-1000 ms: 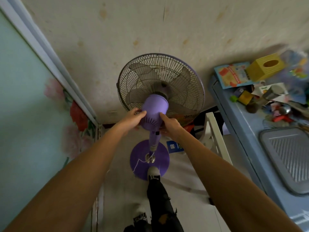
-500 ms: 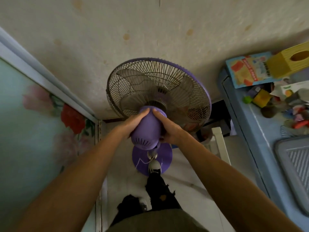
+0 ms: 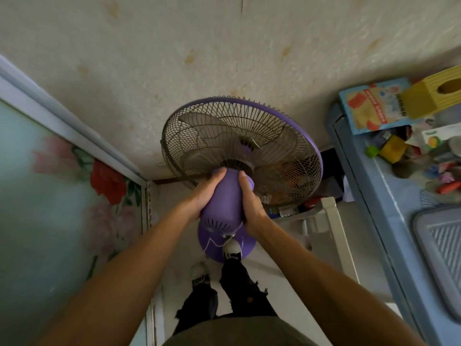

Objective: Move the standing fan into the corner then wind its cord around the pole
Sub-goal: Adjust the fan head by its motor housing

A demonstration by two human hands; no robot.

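- A frosted glass panel (image 3: 50,196) printed with red and pink flowers fills the left side, framed in pale metal.
- The left hand (image 3: 199,196) wraps the smooth purple plastic motor housing (image 3: 222,203) of the standing fan (image 3: 239,151), fingers curled round its left side.
- The fan stands near the corner where the panel meets the stained, textured wall (image 3: 224,46); its round wire cage has a purple rim and grey blades.
- The right hand (image 3: 252,208) clasps the housing's right side.
- A thin white cord (image 3: 214,242) lies across the round purple base (image 3: 245,242), where one shoe (image 3: 232,248) rests.
- A white plastic rack (image 3: 331,228) stands just right of the fan.
- The blue worktop (image 3: 389,196) carries a yellow tissue box (image 3: 434,96), a picture book (image 3: 371,106) and small clutter.
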